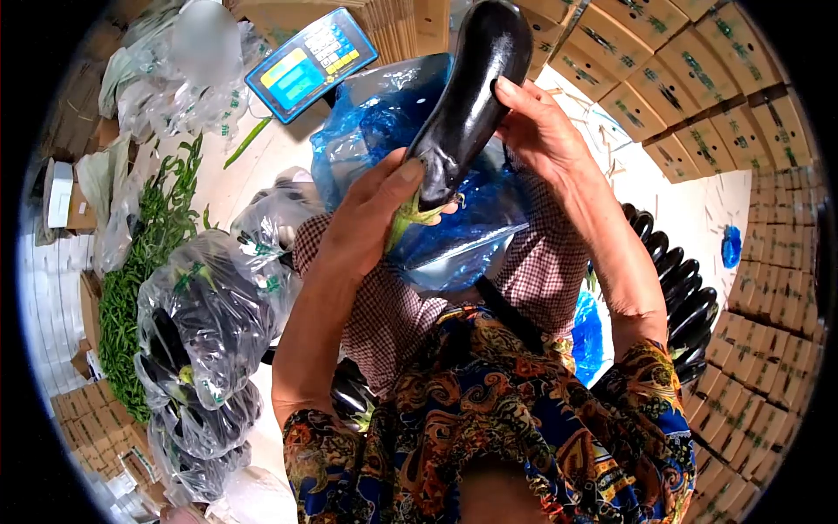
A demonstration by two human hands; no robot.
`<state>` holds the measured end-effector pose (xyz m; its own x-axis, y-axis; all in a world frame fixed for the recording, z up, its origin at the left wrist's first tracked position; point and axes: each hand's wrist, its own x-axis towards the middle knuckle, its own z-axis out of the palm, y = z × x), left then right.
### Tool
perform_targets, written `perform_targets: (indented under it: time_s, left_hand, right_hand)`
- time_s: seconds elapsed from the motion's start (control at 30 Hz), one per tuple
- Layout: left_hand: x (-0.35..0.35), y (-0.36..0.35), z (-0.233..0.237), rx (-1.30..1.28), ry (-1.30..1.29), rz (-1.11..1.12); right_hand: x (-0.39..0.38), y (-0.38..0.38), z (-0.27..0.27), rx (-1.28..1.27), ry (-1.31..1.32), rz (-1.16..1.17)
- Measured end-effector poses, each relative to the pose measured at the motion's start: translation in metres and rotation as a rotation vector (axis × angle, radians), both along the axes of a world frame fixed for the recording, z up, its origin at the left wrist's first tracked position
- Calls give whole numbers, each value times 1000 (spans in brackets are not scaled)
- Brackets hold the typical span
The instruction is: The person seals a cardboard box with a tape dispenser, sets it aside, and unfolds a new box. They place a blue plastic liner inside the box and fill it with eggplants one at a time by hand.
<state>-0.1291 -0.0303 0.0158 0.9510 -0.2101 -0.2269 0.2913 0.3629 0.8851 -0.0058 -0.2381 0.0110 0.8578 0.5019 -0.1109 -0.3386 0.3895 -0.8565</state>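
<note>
A large glossy eggplant (476, 79) is held up at a tilt in front of me, its green stem end low and its rounded end at the top. My left hand (380, 196) is closed around the stem end. My right hand (546, 127) grips the side of the eggplant higher up, thumb on its skin. Beneath it, a blue plastic bag (375, 109) lies open over my lap and the scale area; what it contains is hard to make out. A digital scale display (310, 65) stands just beyond the bag.
Bagged eggplants (209, 314) and a long heap of green peppers (131, 323) lie to the left. Loose eggplants (685, 288) are lined up on the right. Stacked cartons (663, 79) rise along the right side. Clear plastic bags (209, 87) are piled at the upper left.
</note>
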Motion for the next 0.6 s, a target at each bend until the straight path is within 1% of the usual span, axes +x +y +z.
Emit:
perform_targets:
  time_s: [0.07, 0.1, 0.2, 0.23, 0.27, 0.37, 0.4, 0.47, 0.53, 0.57, 0.6]
  left_hand:
    - [1, -9, 5, 157, -50, 27]
    - [2, -9, 11, 123, 4, 4]
    - [9, -4, -9, 547, -269, 22]
    - [7, -8, 5, 667, -270, 49]
    - [5, -11, 5, 718, -327, 109]
    - [1, -19, 8, 877, -504, 265]
    - [1, -20, 9, 884, -527, 273]
    - [2, -20, 10, 903, -566, 290]
    - [3, -17, 12, 826, -470, 219]
    - [4, -14, 17, 793, -409, 165]
    - [6, -13, 21, 760, -350, 102]
  right_hand:
    - [-7, -1, 3, 26, -12, -29]
    - [-11, 0, 5, 37, -19, -43]
    - [-18, -4, 6, 120, -32, 0]
    - [-19, -7, 3, 167, -14, 18]
    - [-18, -13, 1, 200, 27, 65]
    - [-18, -18, 2, 295, 4, 144]
    - [-16, -20, -9, 239, -46, 86]
    - [-16, -24, -7, 399, 31, 76]
    - [-13, -29, 1, 470, 58, -4]
    - [-13, -35, 9, 413, -20, -61]
    - [-10, -41, 9, 404, -22, -115]
